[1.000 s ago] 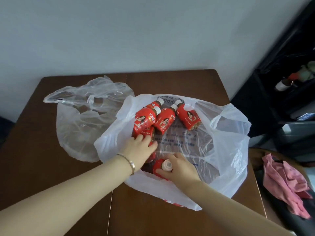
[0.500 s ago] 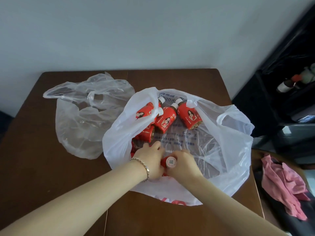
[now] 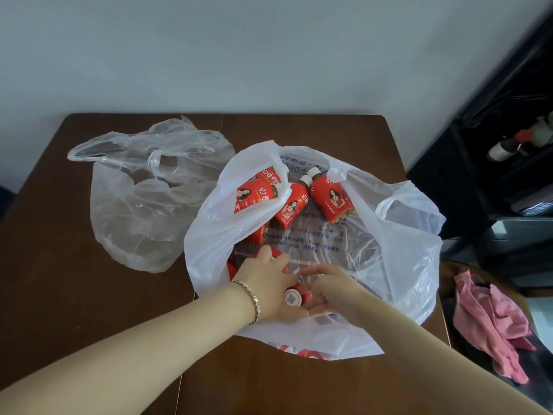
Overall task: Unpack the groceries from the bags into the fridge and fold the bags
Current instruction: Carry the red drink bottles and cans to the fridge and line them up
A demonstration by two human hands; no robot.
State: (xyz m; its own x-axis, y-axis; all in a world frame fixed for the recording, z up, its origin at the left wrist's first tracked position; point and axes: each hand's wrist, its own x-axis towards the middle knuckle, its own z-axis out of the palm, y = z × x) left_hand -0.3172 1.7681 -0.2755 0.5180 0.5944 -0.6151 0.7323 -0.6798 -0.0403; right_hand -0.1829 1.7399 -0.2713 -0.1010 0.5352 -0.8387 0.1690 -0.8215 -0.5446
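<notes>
Head view: both forearms reach into an open bag on a table.
Gripped bottle: a red bottle (image 3: 294,296) with a pale cap lies on its side near the front of the bag's opening, cap toward the camera, wedged between the 2 hands.
Left hand: the left hand (image 3: 269,283) curls over the bottle from the left, fingers reaching past it toward more red bottles, and holds it against the palm.
Right hand: the right hand (image 3: 329,290) closes in from the right, its fingers tucked under the bottle just beside the cap.
Bracelet: a metal bracelet (image 3: 254,299) sits on the left wrist.
White bag: the white bag (image 3: 404,265) lies spread wide open, with printed text showing on its floor.
Other bottles: 3 other bottles (image 3: 291,209) lie on their sides at the far end of the bag, well apart from the hands.
Clear bag: a clear bag (image 3: 134,211) lies crumpled to the left, touching the white one.
Table: a dark brown table (image 3: 59,295) carries both bags.
Pink cloth: a pink cloth (image 3: 490,319) lies off the table's right edge.
</notes>
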